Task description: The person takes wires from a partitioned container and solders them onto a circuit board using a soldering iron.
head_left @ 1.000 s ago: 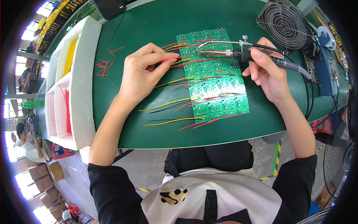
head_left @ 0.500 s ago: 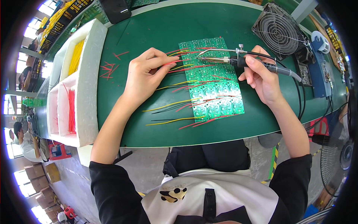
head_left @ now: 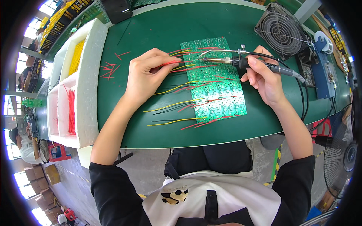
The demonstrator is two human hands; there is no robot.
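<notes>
The green table (head_left: 226, 124) takes most of the view, and near its middle lies one green circuit board panel (head_left: 215, 81), flat, with many red, yellow and black wires sticking out from its left side. At the left edge of the table stands one white foam tray (head_left: 90, 67) with compartments; I can see one with yellow wires (head_left: 76, 56) and one with red wires (head_left: 71, 111). One round fan (head_left: 281, 32) with a wire grille stands at the far right of the table, and a blue unit (head_left: 324, 71) is just beside it. The left hand (head_left: 145, 77) rests on the table at the left of the board; its thumb and fingers are pinched closed on one red wire (head_left: 169, 63), which points toward the top left part of the board. The right hand (head_left: 264, 81) is closed around the black handle of one soldering iron (head_left: 241, 62), like one holds a pen; the metal tip lies over the upper part of the board and points left, toward the red wire. A black cable goes from the handle to the right. Some loose red wire pieces (head_left: 110, 68) lie on the table between the tray and the left hand; I cannot count them exactly.
</notes>
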